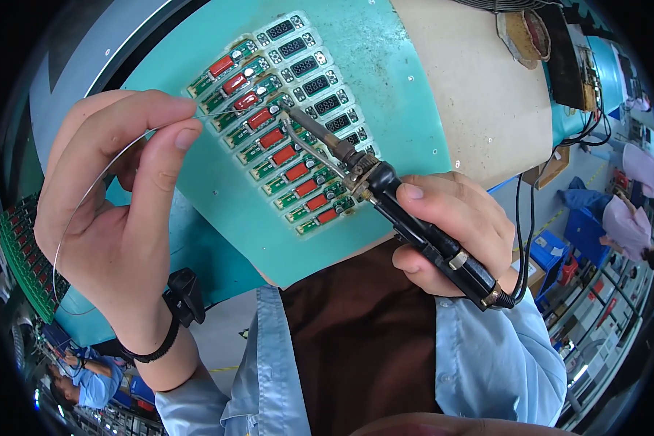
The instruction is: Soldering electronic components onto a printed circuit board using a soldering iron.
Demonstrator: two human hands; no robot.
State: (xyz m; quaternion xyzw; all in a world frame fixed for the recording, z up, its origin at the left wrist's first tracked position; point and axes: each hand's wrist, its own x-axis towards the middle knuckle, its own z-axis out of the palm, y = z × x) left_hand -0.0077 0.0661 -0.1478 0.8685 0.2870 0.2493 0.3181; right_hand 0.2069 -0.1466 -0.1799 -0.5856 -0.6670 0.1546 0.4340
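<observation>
My left hand [116,182] pinches a thin strand of solder wire [98,178] between thumb and forefinger. The wire's free end reaches over the circuit boards toward the iron's tip. In my right hand [461,232] is a black soldering iron [414,218], with a thin metal tube beside its barrel. Its tip meets the panel near the middle of the row; whether it touches a joint is too small to tell. The panel of circuit boards [283,155] carries red box-shaped components, small round capacitors and dark digit displays [315,86]. It lies on a green mat [232,218].
A stack of green boards [25,261] stands at the far left. A cardboard-coloured sheet [479,87] lies right of the mat. A worn holder [523,38] sits at the back right. Black cables [523,218] trail from the iron. Other people [628,225] are at the right and lower left.
</observation>
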